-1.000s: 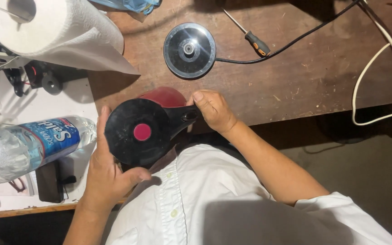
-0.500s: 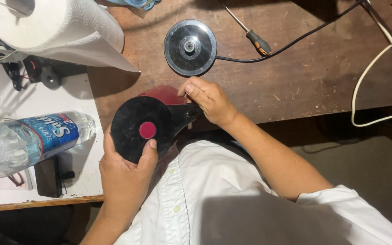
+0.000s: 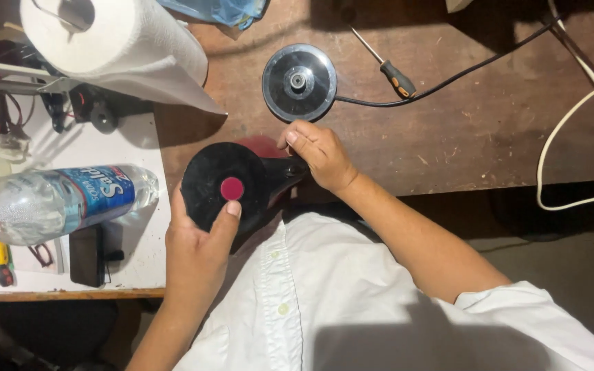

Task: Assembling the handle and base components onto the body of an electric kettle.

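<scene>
Right at the near edge of the brown wooden table (image 3: 448, 117), two hands hold a black round thing with a red dot (image 3: 225, 184).

Underneath it, the left hand (image 3: 197, 251) cups its near side, fingers curled round the rim and thumb pressed just below the dot. Beside it, the right hand (image 3: 317, 154) is closed on the black handle part (image 3: 284, 172) sticking out toward the right; how tight it grips is hard to see. Behind the round thing, farther from the person, sits a round black base (image 3: 299, 82) with a cord, and a screwdriver (image 3: 386, 65) lies just right of that base. Left of the round thing lies a plastic water bottle (image 3: 56, 203), and a paper towel roll (image 3: 115, 45) stands behind the bottle.
</scene>
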